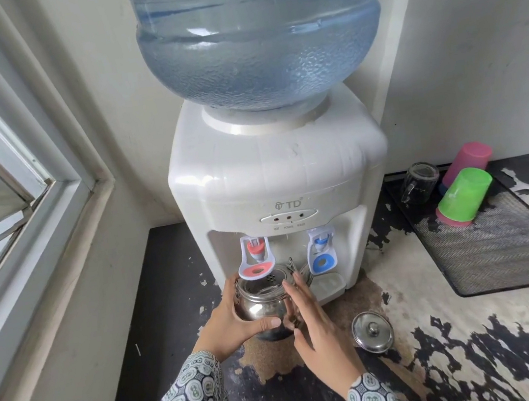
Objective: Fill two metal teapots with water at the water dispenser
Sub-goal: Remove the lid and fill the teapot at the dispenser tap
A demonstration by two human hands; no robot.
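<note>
A shiny metal teapot [262, 299] with no lid stands in front of the white water dispenser [273, 178], its open mouth right under the red hot-water tap [256, 260]. My left hand [232, 323] wraps around the pot's left side, thumb across its front. The fingers of my right hand [314, 327] are spread flat against the pot's right side. Its steel lid [373, 332] lies on the counter to the right. The blue cold tap [322, 253] is free. Only one teapot is in view.
A big blue water bottle [260, 27] tops the dispenser. On the worn black counter [488, 355], a mesh tray [502, 245] at right holds an upturned glass mug [418, 183], a green cup [463, 196] and a pink cup [466, 161]. A window frame [32, 209] runs along the left.
</note>
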